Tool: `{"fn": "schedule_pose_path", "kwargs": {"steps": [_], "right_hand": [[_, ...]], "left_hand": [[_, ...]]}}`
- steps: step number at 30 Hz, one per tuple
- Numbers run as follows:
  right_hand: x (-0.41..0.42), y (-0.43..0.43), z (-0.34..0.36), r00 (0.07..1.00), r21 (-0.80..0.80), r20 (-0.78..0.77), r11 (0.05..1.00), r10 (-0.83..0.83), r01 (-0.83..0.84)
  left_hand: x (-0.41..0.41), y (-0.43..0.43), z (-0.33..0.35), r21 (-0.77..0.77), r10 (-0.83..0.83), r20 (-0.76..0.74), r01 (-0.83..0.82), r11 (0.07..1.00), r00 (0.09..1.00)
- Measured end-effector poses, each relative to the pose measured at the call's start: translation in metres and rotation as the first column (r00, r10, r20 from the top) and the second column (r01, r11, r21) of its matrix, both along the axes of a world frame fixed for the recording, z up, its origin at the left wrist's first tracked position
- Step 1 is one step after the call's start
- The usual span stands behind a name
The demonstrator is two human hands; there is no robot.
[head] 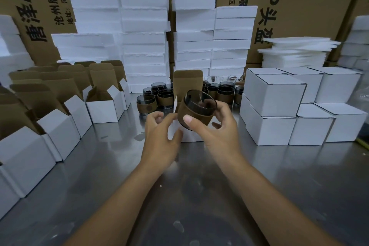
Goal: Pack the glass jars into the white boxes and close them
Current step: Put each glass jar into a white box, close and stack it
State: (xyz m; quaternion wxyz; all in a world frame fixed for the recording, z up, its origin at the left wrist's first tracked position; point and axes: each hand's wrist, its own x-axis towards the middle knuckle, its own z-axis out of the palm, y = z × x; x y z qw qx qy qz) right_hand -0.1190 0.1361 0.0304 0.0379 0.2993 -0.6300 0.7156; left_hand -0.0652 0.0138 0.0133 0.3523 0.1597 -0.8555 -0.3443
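One glass jar (196, 110) with a brown sleeve is up off the table (99, 156), held in the right hand (217, 130). The thumb is on the near side of the sleeve and the fingers curl round the far side. The jar is tipped over a bit. Its open mouth points up and a little to the right, and its bottom points down and to the left.

The jar is just above one open box (189, 136), which stands on the table right in front of both hands. The brown lid (187, 82) of this box stands straight up behind the jar. The left hand (159, 136) has curled fingers that hold the white flap on the left side of the box. So the right hand has the jar, and the box mouth looks to be just under it. I think the jar must be turned bottom down and then lowered straight in.

Now the counting:
- One jar is in the hand.
- About six spare jars (164, 97) stand left of the lid, and about six more stand on the right. Some are hidden, so I cannot be sure.
- At least seven shut boxes (273, 96) are stacked in two layers on the right.
- About eight empty boxes (103, 108) wait on the left with lids up
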Motion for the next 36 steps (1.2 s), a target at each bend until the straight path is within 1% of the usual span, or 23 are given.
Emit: {"fn": "schedule_pose_path", "kwargs": {"steps": [2, 7, 10, 14, 17, 21, 25, 29, 33, 36], "right_hand": [[0.001, 0.001, 0.002, 1.0, -0.01, -0.012, 1.0, -0.013, 0.013], [0.003, 0.001, 0.007, 1.0, -0.059, -0.019, 0.998, -0.001, -0.001], [0.002, 0.002, 0.007, 1.0, -0.084, -0.022, 0.996, 0.015, -0.017], [-0.001, 0.005, 0.006, 0.999, -0.128, -0.004, 0.99, 0.05, -0.05], [-0.004, 0.005, 0.005, 0.999, -0.131, 0.006, 0.991, 0.038, -0.037], [-0.003, 0.005, 0.005, 1.0, -0.111, -0.009, 0.994, 0.019, -0.02], [-0.003, 0.005, 0.006, 1.0, -0.099, -0.023, 0.995, 0.003, -0.006], [-0.005, 0.006, 0.005, 0.998, -0.043, -0.057, 0.999, -0.027, 0.024], [-0.006, 0.007, 0.006, 0.996, -0.003, -0.069, 0.998, -0.06, 0.06], [-0.008, 0.008, 0.007, 0.989, 0.058, -0.092, 0.991, -0.115, 0.12]], "left_hand": [[0.003, 0.004, 0.003, -0.042, -0.038, -0.041, 0.037, 0.998, 0.998], [0.008, 0.01, 0.008, -0.148, -0.214, -0.141, 0.193, 0.97, 0.966], [0.008, 0.013, 0.008, -0.137, -0.273, -0.175, 0.251, 0.958, 0.946], [0.008, 0.014, 0.005, -0.151, -0.304, -0.215, 0.276, 0.949, 0.928], [0.008, 0.014, 0.004, -0.137, -0.291, -0.233, 0.265, 0.955, 0.928], [0.009, 0.016, 0.005, -0.178, -0.237, -0.282, 0.192, 0.965, 0.93], [0.011, 0.017, 0.008, -0.178, -0.204, -0.331, 0.152, 0.972, 0.921], [0.013, 0.019, 0.011, -0.048, -0.129, -0.371, 0.12, 0.992, 0.92], [0.013, 0.02, 0.013, -0.006, -0.105, -0.397, 0.112, 0.994, 0.912], [0.013, 0.022, 0.013, 0.035, -0.123, -0.394, 0.149, 0.988, 0.911]]}}
